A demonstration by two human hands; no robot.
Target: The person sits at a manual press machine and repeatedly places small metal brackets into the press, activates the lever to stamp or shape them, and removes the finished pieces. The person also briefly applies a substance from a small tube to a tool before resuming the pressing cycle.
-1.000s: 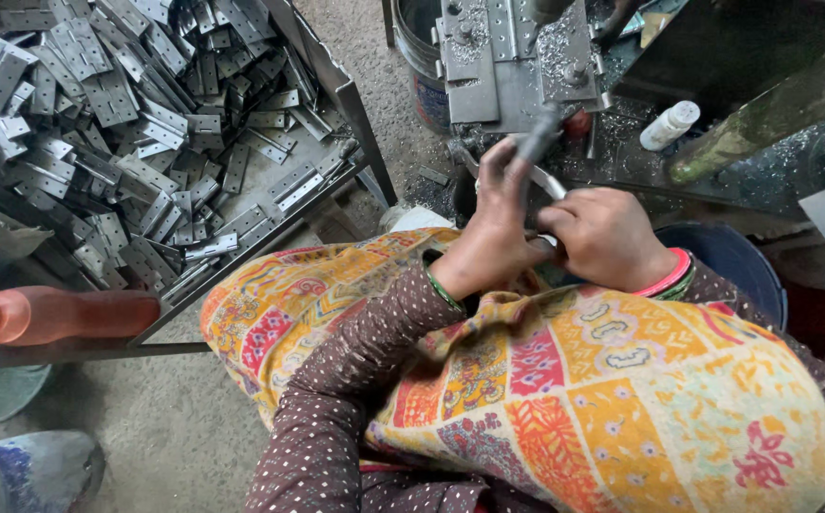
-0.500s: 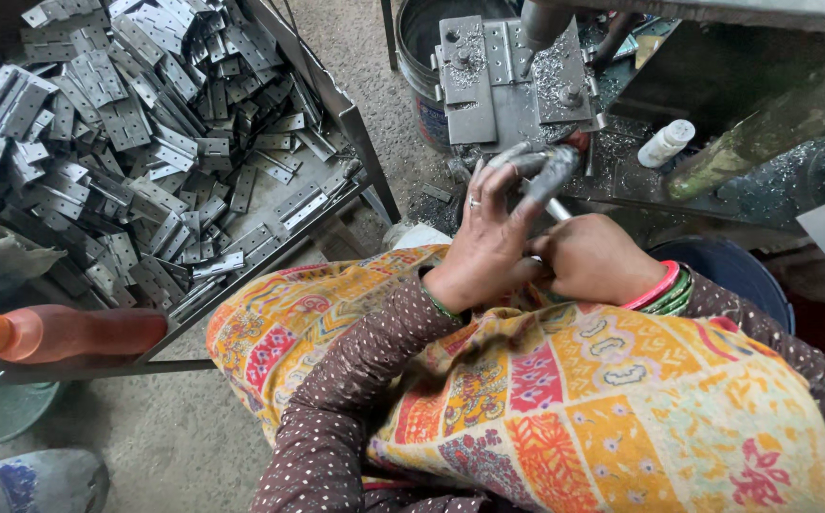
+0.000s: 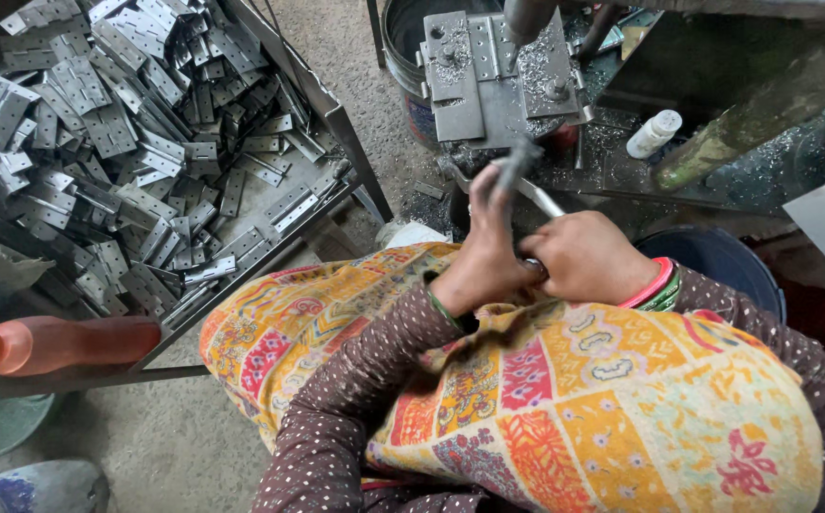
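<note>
Two hands meet over the lap, head view: left hand (image 3: 484, 255) closed on a grey hinge (image 3: 515, 163) raised just below the drill jig (image 3: 500, 76); right hand (image 3: 585, 258) curled, contents hidden. Risk: swarf-covered jig could cut fingers; hinge may slip.

orange bottle (image 3: 51, 344), white bottle (image 3: 654, 134) (small)

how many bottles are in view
2: an orange bottle lying at the lower left beside the tray of metal hinges, and a small white bottle at the upper right. Others may be hidden.
</note>
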